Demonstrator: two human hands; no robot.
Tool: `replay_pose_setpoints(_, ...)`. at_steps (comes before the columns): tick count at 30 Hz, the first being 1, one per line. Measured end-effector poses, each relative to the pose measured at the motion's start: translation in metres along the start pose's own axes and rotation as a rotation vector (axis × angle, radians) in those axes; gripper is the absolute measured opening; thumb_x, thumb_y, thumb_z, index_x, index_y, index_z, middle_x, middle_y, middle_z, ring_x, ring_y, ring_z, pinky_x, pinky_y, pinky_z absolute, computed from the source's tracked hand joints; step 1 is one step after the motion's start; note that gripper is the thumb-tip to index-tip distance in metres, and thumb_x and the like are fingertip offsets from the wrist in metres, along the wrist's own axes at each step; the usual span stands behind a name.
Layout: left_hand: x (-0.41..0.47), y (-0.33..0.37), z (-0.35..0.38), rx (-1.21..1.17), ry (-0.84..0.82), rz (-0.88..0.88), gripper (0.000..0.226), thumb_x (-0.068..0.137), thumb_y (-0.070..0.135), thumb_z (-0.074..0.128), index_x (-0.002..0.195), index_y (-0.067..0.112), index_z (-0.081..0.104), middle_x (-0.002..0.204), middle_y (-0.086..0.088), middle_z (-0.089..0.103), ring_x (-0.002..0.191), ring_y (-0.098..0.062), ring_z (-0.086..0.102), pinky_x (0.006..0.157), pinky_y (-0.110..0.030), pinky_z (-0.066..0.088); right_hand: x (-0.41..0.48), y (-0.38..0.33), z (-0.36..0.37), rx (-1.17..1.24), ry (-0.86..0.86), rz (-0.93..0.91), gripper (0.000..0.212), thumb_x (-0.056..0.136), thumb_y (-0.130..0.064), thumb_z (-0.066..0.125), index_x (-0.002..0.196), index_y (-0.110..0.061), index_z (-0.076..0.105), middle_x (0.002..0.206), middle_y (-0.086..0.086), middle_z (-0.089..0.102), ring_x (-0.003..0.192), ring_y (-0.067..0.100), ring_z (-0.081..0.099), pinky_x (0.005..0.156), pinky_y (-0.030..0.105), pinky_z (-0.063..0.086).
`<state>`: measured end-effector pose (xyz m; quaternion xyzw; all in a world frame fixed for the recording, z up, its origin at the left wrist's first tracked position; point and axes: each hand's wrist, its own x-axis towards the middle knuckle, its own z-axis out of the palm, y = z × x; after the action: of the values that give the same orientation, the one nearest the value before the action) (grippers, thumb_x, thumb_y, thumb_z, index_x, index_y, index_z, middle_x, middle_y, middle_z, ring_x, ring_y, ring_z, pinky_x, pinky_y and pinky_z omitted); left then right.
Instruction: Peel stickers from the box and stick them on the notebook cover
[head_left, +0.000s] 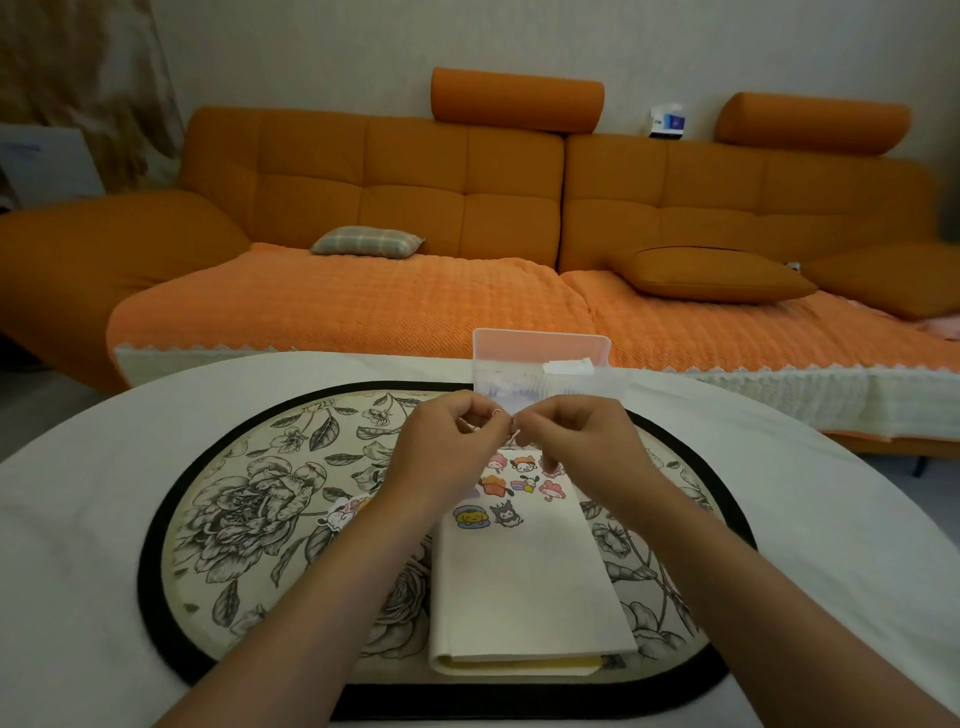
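Both hands, left hand and right hand, pinch one sticker above notebook.

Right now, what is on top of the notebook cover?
Cartoon stickers cluster at the far end of the notebook cover. The left hand and right hand hide part of that end.

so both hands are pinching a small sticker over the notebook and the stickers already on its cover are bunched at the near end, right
Not the near end: the head view shows the stuck stickers bunched at the far end of the notebook cover, toward the box. The rest holds: left hand and right hand pinch a small sticker over the notebook.
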<state>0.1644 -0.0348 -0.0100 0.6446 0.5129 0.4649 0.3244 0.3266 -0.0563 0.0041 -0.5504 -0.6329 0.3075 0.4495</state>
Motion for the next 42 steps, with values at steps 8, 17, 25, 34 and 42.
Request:
replay_pose_setpoints(8,0.002,-0.001,-0.006,-0.082,-0.103,0.082,0.01,0.085,0.034,0.072,0.079,0.026,0.076,0.072,0.0,0.071,0.064,-0.007,0.059,0.064,-0.031,0.052,-0.001,-0.003,-0.008,0.182,-0.105,0.119,0.014,0.091,-0.021,0.07,0.088,-0.011,0.079,0.08,0.004,0.075,0.06,0.013,0.055,0.05,0.02,0.04)
replay_pose_setpoints(17,0.002,-0.004,-0.003,-0.084,-0.075,0.055,0.014,0.089,0.024,0.071,0.077,0.031,0.074,0.071,0.005,0.072,0.068,-0.013,0.066,0.069,-0.037,0.057,0.0,-0.001,0.002,-0.02,-0.017,0.018,0.019,0.098,-0.02,0.062,0.087,-0.013,0.075,0.058,-0.009,0.065,0.045,0.002,0.05,0.044,0.016,0.039)
replay_pose_setpoints(25,0.002,-0.002,-0.01,-0.101,-0.084,0.046,0.018,0.09,0.022,0.071,0.073,0.028,0.073,0.064,0.011,0.068,0.059,-0.002,0.059,0.061,-0.021,0.05,0.003,-0.003,-0.001,0.166,-0.113,0.125,0.02,0.098,-0.021,0.062,0.093,-0.007,0.076,0.082,0.0,0.074,0.057,0.011,0.057,0.047,0.02,0.038)
replay_pose_setpoints(34,0.001,-0.001,-0.011,-0.107,-0.114,0.047,0.016,0.089,0.02,0.072,0.073,0.025,0.074,0.064,0.01,0.07,0.059,0.001,0.059,0.059,-0.017,0.048,0.001,-0.003,-0.001,0.048,-0.121,0.072,0.022,0.098,-0.025,0.061,0.086,-0.015,0.076,0.078,0.015,0.072,0.058,0.023,0.05,0.05,0.027,0.037)
replay_pose_setpoints(42,0.002,-0.001,-0.011,-0.104,-0.112,0.036,0.013,0.089,0.021,0.072,0.077,0.019,0.076,0.058,0.013,0.064,0.055,0.001,0.055,0.055,-0.014,0.044,0.0,-0.007,-0.004,0.036,-0.122,0.049,0.021,0.097,-0.024,0.064,0.083,-0.016,0.077,0.059,0.0,0.066,0.049,0.012,0.046,0.046,0.02,0.035)
